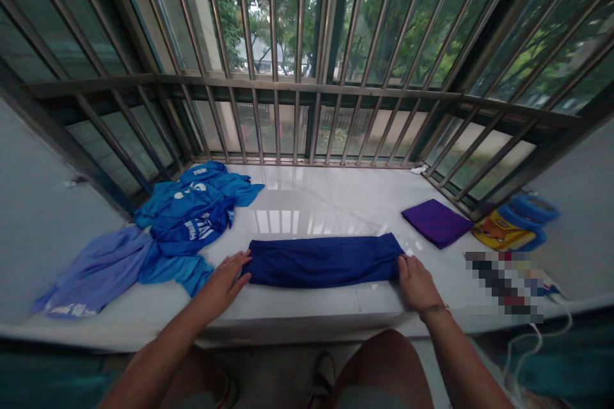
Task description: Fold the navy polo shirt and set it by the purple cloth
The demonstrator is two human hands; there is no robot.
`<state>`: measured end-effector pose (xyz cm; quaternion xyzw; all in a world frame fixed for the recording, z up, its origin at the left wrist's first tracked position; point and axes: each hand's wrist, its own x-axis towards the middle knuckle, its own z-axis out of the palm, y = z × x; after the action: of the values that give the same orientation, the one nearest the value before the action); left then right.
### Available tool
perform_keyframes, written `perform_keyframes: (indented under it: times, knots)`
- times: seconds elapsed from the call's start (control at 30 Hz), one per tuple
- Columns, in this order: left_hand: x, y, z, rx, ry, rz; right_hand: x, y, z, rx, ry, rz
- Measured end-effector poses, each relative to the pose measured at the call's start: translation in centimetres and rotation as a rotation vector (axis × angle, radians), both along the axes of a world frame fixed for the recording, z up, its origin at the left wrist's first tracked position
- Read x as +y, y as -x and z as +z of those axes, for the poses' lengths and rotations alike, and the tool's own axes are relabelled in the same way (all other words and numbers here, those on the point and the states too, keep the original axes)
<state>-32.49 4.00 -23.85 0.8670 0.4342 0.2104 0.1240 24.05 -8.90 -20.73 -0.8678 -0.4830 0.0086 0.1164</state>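
A navy cloth garment [323,262], folded into a long flat strip, lies along the front of the white tiled ledge [307,195]. My left hand [225,278] rests on its left end, fingers spread flat. My right hand [419,282] presses on its right end, with the fingers over the cloth's edge. Just left of my left hand, a crumpled heap of blue printed garments [192,220] and a lavender garment [96,271] lie spread out. A folded purple cloth [436,222] sits beyond my right hand.
Steel window bars [273,115] rise behind the ledge, with trees outside. A yellow and blue bag [508,230] lies at the right end, beside a pixelated, unreadable object [503,284]. A white cord [537,339] hangs over the front edge. Walls close both sides.
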Motion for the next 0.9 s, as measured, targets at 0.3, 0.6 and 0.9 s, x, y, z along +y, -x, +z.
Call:
perform_keyframes:
  times: [0.3,0.6,0.9]
  knots:
    - [0.7,-1.8,0.6,-0.08,-0.094,0.172,4.9,0.8,6.1,0.21,-0.01,-0.201]
    - [0.9,-1.8,1.3,-0.05,-0.053,0.256,8.0,9.9,14.7,0.131,-0.472,0.283]
    - [0.8,-2.2,1.3,0.04,-0.045,0.288,6.6,31.8,3.3,0.124,0.026,1.027]
